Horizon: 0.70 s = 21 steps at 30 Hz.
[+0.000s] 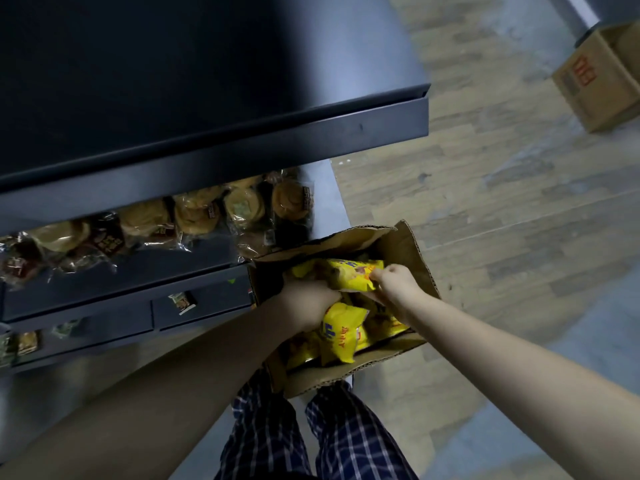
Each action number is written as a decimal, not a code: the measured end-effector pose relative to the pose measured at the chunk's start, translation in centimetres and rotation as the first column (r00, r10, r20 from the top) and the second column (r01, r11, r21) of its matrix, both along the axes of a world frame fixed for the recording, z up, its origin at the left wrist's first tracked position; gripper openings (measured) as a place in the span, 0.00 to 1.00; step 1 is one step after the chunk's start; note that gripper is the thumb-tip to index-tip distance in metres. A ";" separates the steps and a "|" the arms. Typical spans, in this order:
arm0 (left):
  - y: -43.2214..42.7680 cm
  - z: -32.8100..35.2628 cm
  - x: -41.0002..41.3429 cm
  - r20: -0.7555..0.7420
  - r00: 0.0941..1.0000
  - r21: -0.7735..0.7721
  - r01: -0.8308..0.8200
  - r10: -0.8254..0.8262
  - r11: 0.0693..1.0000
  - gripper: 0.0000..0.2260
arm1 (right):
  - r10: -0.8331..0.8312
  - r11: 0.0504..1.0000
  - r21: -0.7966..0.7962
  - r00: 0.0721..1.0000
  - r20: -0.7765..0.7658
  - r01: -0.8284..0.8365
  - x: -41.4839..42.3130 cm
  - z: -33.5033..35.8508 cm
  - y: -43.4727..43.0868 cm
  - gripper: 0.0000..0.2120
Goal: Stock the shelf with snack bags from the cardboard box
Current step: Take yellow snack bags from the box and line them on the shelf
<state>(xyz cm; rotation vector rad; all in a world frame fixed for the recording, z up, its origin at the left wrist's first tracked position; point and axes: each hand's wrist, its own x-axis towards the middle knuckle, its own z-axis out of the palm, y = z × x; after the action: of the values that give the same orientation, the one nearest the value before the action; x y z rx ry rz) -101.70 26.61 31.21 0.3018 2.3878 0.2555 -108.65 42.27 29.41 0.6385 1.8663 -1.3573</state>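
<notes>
An open cardboard box (412,251) stands on the floor beside the dark shelf unit (207,140) and holds several yellow snack bags (341,336). Both my hands are inside the box. My right hand (393,284) pinches the right end of one yellow snack bag (349,275) lying across the top of the pile. My left hand (304,299) reaches under that same bag; its fingers are hidden beneath the bag.
Clear-wrapped buns (194,216) fill the shelf level just left of the box. Lower shelf rails (138,306) carry small price tags. A second cardboard box (602,81) sits on the wood-look floor at the upper right. My checked trousers (311,438) are below the box.
</notes>
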 end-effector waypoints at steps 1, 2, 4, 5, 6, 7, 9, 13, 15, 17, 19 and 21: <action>0.0 0.2 -0.1 -0.033 0.999 -0.047 0.027 -0.029 0.999 0.15 | -0.022 1.000 0.016 1.000 0.002 0.022 0.4 -0.1 0.6 0.13; 0.1 0.3 -0.2 -0.063 0.996 -0.098 0.049 -0.056 0.994 0.16 | -0.007 0.999 0.047 1.000 0.001 0.007 0.9 -0.1 1.2 0.12; 0.2 0.6 -0.4 -0.076 0.993 -0.189 0.078 -0.093 0.979 0.18 | 0.202 0.954 0.232 0.979 -0.028 -0.190 1.3 -0.2 2.3 0.12; 0.2 0.7 -0.6 -0.050 0.995 -0.216 0.078 -0.091 0.973 0.19 | 0.380 0.866 0.356 0.925 -0.012 -0.351 1.3 -0.1 2.7 0.12; 0.0 0.7 -0.7 -0.021 0.997 -0.232 0.064 -0.071 0.971 0.21 | 0.549 0.734 0.452 0.835 0.046 -0.507 1.2 0.1 2.9 0.12; -0.1 0.8 -0.8 0.005 1.000 -0.234 0.023 -0.023 0.972 0.22 | 0.674 0.594 0.504 0.730 0.115 -0.628 1.3 0.5 3.0 0.12; -0.2 0.8 -0.5 -0.033 0.996 -0.244 -0.086 0.080 0.966 0.21 | 0.817 0.342 0.548 0.530 0.228 -0.764 1.3 1.1 3.0 0.07; -0.4 1.2 0.4 -0.509 0.853 -0.245 -0.276 0.119 0.929 0.21 | 0.910 0.179 0.779 0.403 0.100 -0.600 0.8 1.4 2.0 0.12; -0.2 -0.2 1.0 -0.381 0.914 -0.135 -0.200 0.136 0.970 0.28 | 0.946 0.218 0.806 0.322 -0.036 -0.550 0.0 0.8 1.0 0.16; 0.4 -1.3 1.7 -0.195 0.971 -0.065 -0.157 0.141 0.985 0.34 | 0.958 0.261 0.676 0.272 -0.092 -0.689 -0.5 0.0 -0.1 0.25; 0.7 -2.2 2.6 -0.112 0.978 -0.050 -0.185 0.179 0.981 0.44 | 0.959 0.257 0.535 0.279 -0.041 -0.805 -0.3 -0.8 -0.9 0.32; 1.0 -3.4 3.2 -0.083 0.979 -0.096 -0.194 0.186 0.976 0.51 | 0.967 0.204 0.518 0.254 0.027 -0.831 0.3 -1.9 -1.4 0.36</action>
<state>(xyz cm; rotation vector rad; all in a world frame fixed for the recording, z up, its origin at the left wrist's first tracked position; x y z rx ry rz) -98.47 27.64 27.78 0.0339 2.4952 0.2102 -108.33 40.88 27.55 -0.6028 2.1815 -0.1588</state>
